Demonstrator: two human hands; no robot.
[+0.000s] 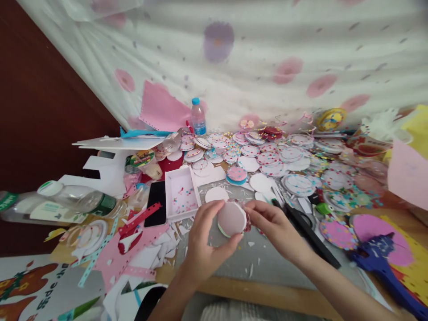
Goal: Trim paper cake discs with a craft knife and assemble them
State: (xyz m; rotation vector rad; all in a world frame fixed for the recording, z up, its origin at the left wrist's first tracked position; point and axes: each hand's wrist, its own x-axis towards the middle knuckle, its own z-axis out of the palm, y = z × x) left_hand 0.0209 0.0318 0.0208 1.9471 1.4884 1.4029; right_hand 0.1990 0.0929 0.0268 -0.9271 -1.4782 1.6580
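Held over the grey mat is a small stack of round cut paper discs, whitish on top with a thin green edge below. My left hand grips it, thumb at the lower edge and fingers at the upper left. The fingers of my right hand pinch at the disc's right edge, where a reddish shiny bit shows; what it is I cannot make out. Behind my left fingers lies a white paper disc. A white box tray with pink and blue confetti stands just beyond.
Many confetti-dotted discs cover the back of the table. At left lie a black phone, plastic bottles and paper scraps. At right are a black cutter-like tool and a blue glue gun. A water bottle stands behind.
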